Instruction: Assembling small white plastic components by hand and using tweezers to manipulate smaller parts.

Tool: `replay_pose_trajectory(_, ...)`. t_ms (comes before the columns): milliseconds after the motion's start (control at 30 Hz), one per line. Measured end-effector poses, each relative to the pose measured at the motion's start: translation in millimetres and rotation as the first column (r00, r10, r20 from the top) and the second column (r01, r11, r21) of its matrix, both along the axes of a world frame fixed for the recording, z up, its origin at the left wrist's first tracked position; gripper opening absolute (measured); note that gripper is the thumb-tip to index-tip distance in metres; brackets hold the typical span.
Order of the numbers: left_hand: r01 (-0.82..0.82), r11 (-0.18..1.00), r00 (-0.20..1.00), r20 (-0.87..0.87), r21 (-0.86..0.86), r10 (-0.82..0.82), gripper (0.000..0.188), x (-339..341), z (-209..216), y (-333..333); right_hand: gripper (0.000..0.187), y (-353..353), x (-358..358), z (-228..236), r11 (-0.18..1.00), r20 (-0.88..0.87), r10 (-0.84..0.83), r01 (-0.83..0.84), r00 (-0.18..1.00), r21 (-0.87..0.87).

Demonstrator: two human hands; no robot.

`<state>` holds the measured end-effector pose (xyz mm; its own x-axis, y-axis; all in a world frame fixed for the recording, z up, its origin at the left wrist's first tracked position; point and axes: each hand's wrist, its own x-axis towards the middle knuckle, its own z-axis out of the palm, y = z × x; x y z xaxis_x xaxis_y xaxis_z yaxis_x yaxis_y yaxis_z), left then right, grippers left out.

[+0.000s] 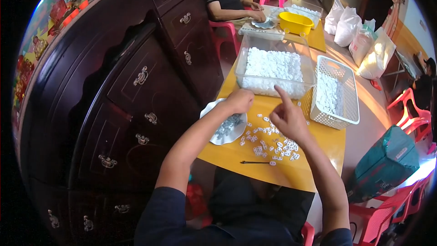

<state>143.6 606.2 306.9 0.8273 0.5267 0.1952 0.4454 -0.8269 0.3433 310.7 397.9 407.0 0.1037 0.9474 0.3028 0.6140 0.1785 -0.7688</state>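
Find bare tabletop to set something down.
Likely best patch: yellow table between the right forearm and the table's right edge, in front of the white basket. Narrower strip: along the near edge, below the dark stick. Crowded: centre, scattered with white pieces; far side, filled by the clear bin and basket; left edge, partly taken by the scalloped plate.

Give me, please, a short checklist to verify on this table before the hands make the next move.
1. Left hand free: cannot tell; its fingers are curled.
2. Right hand clear of the dish: ok.
3. Grey pieces in the dish: ok.
4. Loose white pieces gathered together: not ok, scattered over the table.
5. Thin dark stick lying on the table: ok.
6. Clear bin stocked with white pieces: ok.
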Motion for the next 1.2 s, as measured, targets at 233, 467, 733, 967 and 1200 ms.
replay_pose_trajectory(233,0.008,1.000,0.999,-0.032,0.010,-0.008,0.009,-3,1,4,0.082,72,8,-16,0.973,0.196,-0.178,0.202,0.964,-0.109)
replay_pose_trajectory(467,-0.013,1.000,0.997,-0.079,0.007,0.013,0.014,0,-8,20,0.063,93,25,-24,0.947,0.347,-0.239,0.297,0.907,-0.123)
replay_pose_trajectory(733,-0.060,0.998,0.990,-0.126,0.034,0.064,0.018,-8,-18,33,0.045,96,53,-29,0.936,0.223,-0.278,0.316,0.934,-0.154)
replay_pose_trajectory(967,0.040,0.999,0.998,-0.046,-0.014,-0.041,0.018,-18,-6,32,0.047,97,67,-41,0.921,0.010,-0.324,0.318,0.946,-0.224)
replay_pose_trajectory(1200,-0.092,0.965,0.992,0.057,-0.245,0.109,0.017,-41,6,50,0.045,93,70,-43,0.940,-0.065,-0.296,0.279,0.953,-0.195)
